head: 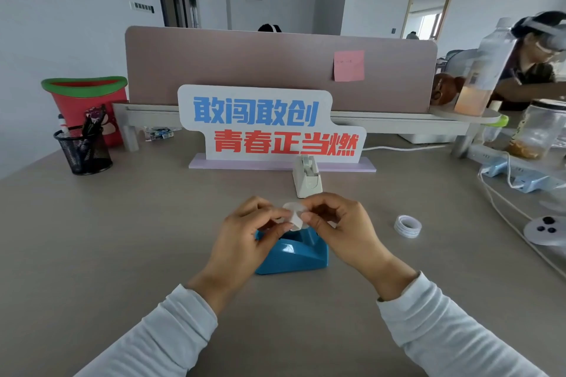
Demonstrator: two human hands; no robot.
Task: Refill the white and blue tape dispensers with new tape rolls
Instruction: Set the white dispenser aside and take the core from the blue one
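Observation:
A blue tape dispenser (294, 255) sits on the desk in front of me, partly hidden by my hands. Just above it both hands pinch a white tape roll (295, 216): my left hand (248, 236) from the left, my right hand (340, 226) from the right. The white tape dispenser (307, 177) stands behind them, near the sign, with a roll in it. Another tape roll (407, 226) lies flat on the desk to the right, apart from both hands.
A large slogan sign (269, 125) stands behind the white dispenser. A mesh pen holder (84, 151) and red bin (88, 107) are far left. Power strips and cables (502, 174), a jar (539, 131) and a white controller (545, 231) crowd the right side. Another person sits far right.

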